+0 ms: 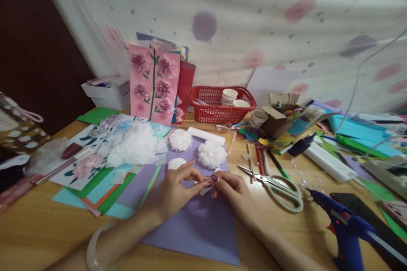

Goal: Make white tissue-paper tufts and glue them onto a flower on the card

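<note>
My left hand (182,184) and my right hand (230,190) meet over a purple sheet of paper (197,237), thumbs and fingertips pinched close together. What lies between the fingertips is too small and hidden to name. Small white paper pieces (205,189) show just under and behind the fingers. Beyond my hands, two ruffled white paper flowers (212,154) rest on the purple sheet. A white disc (177,163) is partly covered by my left hand. Behind the flowers lies a white paper roll (206,135).
Left are a white tissue pile (135,144) and coloured sheets (104,190). Scissors (276,186) and a blue glue gun (343,224) with a lit red light lie right. A red basket (222,106) with paper cups stands behind, beside a pink flower picture (154,84).
</note>
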A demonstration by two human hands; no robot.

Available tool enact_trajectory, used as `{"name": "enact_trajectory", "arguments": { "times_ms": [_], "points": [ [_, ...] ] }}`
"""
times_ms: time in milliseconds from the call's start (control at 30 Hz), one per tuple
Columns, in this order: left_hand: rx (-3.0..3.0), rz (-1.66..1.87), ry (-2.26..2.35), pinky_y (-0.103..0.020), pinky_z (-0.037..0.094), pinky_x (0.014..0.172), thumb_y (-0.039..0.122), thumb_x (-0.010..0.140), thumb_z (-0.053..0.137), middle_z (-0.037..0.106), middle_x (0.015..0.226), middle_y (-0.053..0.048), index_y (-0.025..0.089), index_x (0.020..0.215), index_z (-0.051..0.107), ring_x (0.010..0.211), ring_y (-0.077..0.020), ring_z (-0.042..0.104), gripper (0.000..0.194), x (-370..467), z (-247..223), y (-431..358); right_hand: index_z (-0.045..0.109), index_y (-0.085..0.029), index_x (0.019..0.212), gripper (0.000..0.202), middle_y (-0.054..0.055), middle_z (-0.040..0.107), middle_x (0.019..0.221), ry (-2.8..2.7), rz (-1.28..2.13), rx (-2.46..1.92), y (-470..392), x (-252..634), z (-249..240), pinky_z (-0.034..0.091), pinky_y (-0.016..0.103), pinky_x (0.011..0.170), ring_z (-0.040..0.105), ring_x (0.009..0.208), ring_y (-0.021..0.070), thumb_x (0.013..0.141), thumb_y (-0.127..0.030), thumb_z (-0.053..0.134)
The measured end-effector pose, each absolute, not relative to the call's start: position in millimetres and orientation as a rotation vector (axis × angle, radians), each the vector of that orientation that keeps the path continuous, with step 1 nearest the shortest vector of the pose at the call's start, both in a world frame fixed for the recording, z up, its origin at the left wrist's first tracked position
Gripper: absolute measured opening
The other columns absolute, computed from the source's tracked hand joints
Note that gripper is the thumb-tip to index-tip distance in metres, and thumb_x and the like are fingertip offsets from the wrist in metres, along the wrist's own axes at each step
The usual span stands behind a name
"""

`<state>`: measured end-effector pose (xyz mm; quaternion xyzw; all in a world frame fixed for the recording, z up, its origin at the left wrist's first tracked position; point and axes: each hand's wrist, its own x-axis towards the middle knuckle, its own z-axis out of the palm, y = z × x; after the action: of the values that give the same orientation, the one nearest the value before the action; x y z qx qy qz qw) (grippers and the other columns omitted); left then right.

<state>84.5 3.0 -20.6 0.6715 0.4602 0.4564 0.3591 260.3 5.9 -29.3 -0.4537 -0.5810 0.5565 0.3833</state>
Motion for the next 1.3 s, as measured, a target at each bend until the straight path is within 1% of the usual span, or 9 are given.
{"name": "enact_trajectory", "arguments": {
  "times_ms": [133, 433, 600, 733, 833, 900, 1100, 1200, 1300],
  "points": [
    [1.748, 1.193, 1.188, -0.046, 0.039, 0.11, 0.023, 0.075, 0.069, 0.075, 0.07, 0.002, 0.023, 0.065, 0.062, 0.068, -0.0185, 0.072, 0.012, 84, -23, 3, 0.063, -0.015, 0.067, 0.044, 0.0, 0.057, 0.053, -1.472, 1.433, -1.15, 6, 261, -28, 0.034, 0.024, 0.05, 0.046, 0.048, 0.011, 0.083, -0.055, 0.055],
    [1.78, 1.196, 1.17, -0.046, 0.037, 0.112, 0.022, 0.076, 0.068, 0.072, 0.067, 0.004, 0.023, 0.065, 0.062, 0.064, -0.0165, 0.07, 0.012, 85, -20, 3, 0.059, -0.016, 0.061, 0.035, -0.002, 0.055, 0.051, -1.447, 1.439, -1.147, 6, 260, -31, 0.031, 0.022, 0.048, 0.042, 0.046, 0.0087, 0.082, -0.043, 0.055],
    [1.775, 1.184, 1.189, -0.043, 0.039, 0.11, 0.021, 0.074, 0.068, 0.067, 0.062, 0.004, 0.021, 0.064, 0.06, 0.064, -0.0161, 0.07, 0.012, 85, -21, 2, 0.06, -0.015, 0.066, 0.038, -0.002, 0.054, 0.052, -1.478, 1.427, -1.177, 6, 259, -28, 0.029, 0.022, 0.047, 0.041, 0.046, 0.0086, 0.084, -0.047, 0.054],
    [1.637, 1.16, 1.244, -0.039, 0.05, 0.096, 0.025, 0.069, 0.072, 0.07, 0.066, 0.0, 0.021, 0.064, 0.056, 0.076, -0.021, 0.071, 0.017, 85, -20, 2, 0.06, -0.016, 0.069, 0.034, -0.002, 0.053, 0.055, -1.513, 1.354, -1.196, 5, 258, -27, 0.031, 0.023, 0.049, 0.043, 0.05, 0.01, 0.083, -0.047, 0.058],
    [1.457, 1.103, 1.198, -0.032, 0.057, 0.079, 0.029, 0.071, 0.071, 0.075, 0.075, -0.003, 0.02, 0.084, 0.061, 0.078, -0.0213, 0.073, 0.019, 86, -18, 4, 0.062, -0.016, 0.072, 0.029, 0.0, 0.055, 0.061, -1.606, 1.192, -1.213, 5, 257, -32, 0.033, 0.024, 0.052, 0.045, 0.055, 0.0118, 0.084, -0.043, 0.058],
    [1.41, 1.053, 1.15, -0.029, 0.057, 0.077, 0.029, 0.074, 0.067, 0.077, 0.081, -0.005, 0.018, 0.096, 0.065, 0.08, -0.0199, 0.073, 0.024, 86, -19, 7, 0.063, -0.016, 0.075, 0.026, 0.001, 0.058, 0.067, -1.666, 1.103, -1.229, 5, 257, -35, 0.036, 0.024, 0.053, 0.048, 0.058, 0.0125, 0.084, -0.039, 0.058],
    [1.448, 1.107, 1.14, -0.025, 0.056, 0.072, 0.025, 0.073, 0.067, 0.073, 0.074, -0.004, 0.016, 0.071, 0.068, 0.074, -0.0176, 0.07, 0.009, 83, -27, 13, 0.067, -0.017, 0.081, 0.023, 0.003, 0.063, 0.075, -1.718, 1.098, -1.18, 5, 259, -36, 0.039, 0.024, 0.057, 0.054, 0.065, 0.0143, 0.086, -0.037, 0.057],
    [1.48, 1.146, 1.133, -0.028, 0.056, 0.077, 0.023, 0.072, 0.068, 0.073, 0.073, -0.003, 0.017, 0.068, 0.065, 0.073, -0.0174, 0.07, 0.008, 83, -32, 12, 0.067, -0.016, 0.077, 0.03, 0.001, 0.059, 0.066, -1.626, 1.232, -1.131, 4, 260, -31, 0.037, 0.023, 0.055, 0.05, 0.059, 0.0123, 0.088, -0.041, 0.054],
    [1.545, 1.159, 1.132, -0.034, 0.05, 0.095, 0.022, 0.073, 0.069, 0.073, 0.073, -0.001, 0.018, 0.067, 0.064, 0.076, -0.0169, 0.07, 0.009, 84, -34, 10, 0.065, -0.015, 0.073, 0.038, -0.001, 0.055, 0.059, -1.532, 1.353, -1.13, 5, 261, -30, 0.034, 0.022, 0.05, 0.046, 0.051, 0.01, 0.088, -0.048, 0.052]
  ]
}}
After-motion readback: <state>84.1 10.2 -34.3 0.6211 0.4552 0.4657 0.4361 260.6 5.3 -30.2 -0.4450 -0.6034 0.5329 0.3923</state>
